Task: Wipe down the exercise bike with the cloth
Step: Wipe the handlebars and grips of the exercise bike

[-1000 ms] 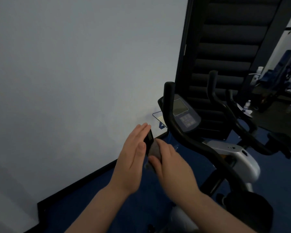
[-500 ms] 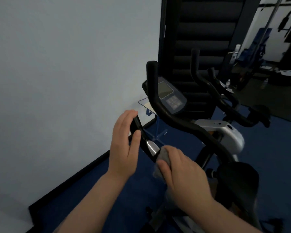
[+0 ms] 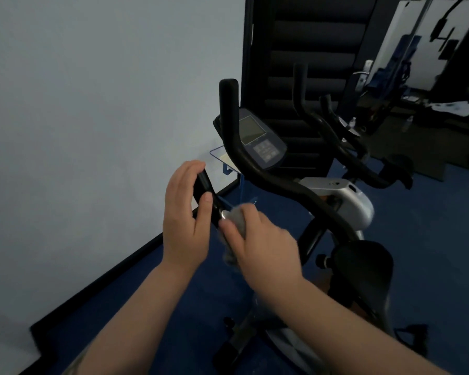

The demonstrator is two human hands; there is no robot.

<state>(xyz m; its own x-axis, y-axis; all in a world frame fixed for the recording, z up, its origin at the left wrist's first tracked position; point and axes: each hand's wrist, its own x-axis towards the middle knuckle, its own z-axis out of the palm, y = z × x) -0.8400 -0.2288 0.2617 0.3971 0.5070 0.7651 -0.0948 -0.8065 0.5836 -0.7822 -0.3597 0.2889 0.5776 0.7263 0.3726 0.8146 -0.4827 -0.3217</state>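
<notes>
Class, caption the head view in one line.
Left hand grips handlebar; right hand wipes it with cloth.

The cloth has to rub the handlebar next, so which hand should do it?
The right hand: it grips the cloth against the near handlebar. The left hand holds that bar's end.

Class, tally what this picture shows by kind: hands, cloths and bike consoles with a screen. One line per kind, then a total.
Hands: 2 (left hand gripping the handlebar grip, right hand)
Cloths: 1 (grey cloth, held in the right hand)
Consoles: 1 (console on the nearest bike)
Total: 4
</notes>
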